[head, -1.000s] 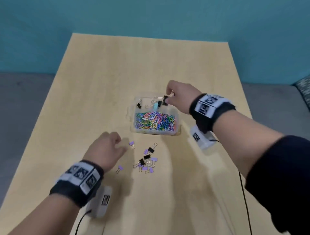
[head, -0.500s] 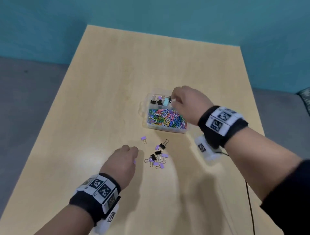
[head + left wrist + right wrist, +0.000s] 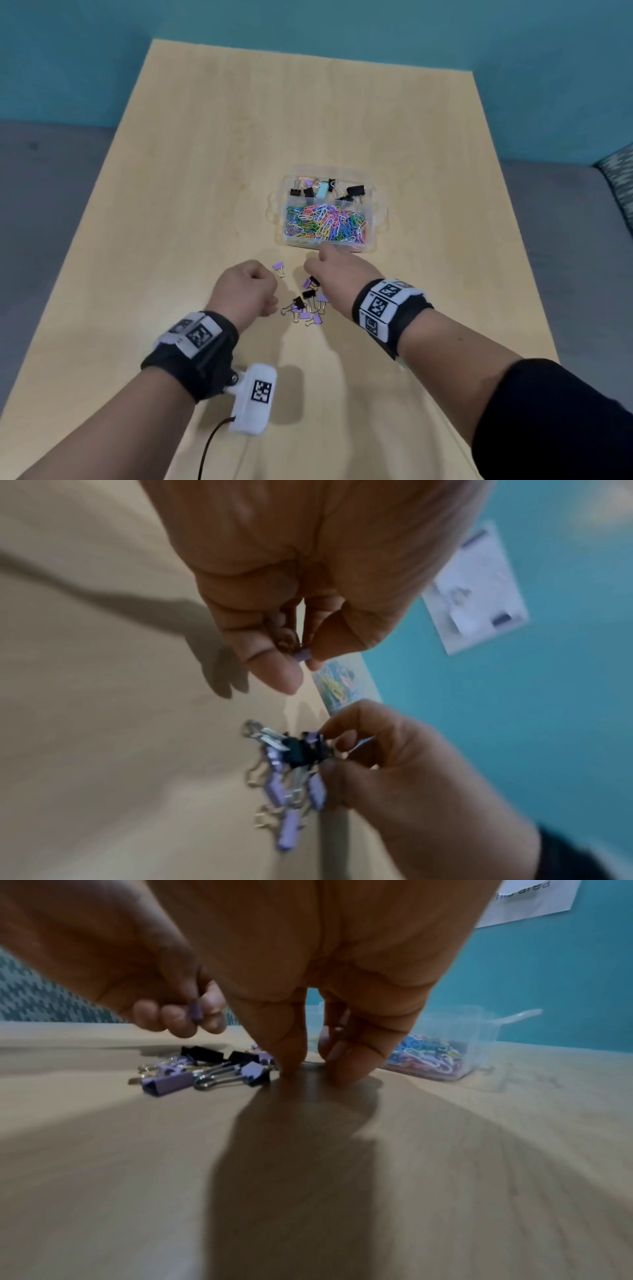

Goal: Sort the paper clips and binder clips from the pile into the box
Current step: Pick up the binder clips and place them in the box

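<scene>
A clear two-part box holds binder clips in its far part and coloured paper clips in its near part. In front of it lies the pile of purple and black binder clips. One lone purple clip lies left of the pile. My left hand hovers left of the pile and pinches a small purple binder clip. My right hand reaches down at the pile's far edge. Its thumb and forefinger tips are on the table, closing round a clip's silver wire handle.
The wooden table has edges at left, right and far side, with grey floor beyond. A black cable trails from the left wrist camera. A patterned cushion sits off the right edge. A paper sheet hangs on the teal wall.
My right hand has left the box's far part and come back down to the pile. My left hand has lifted a purple clip off the table and moved nearer the pile.
</scene>
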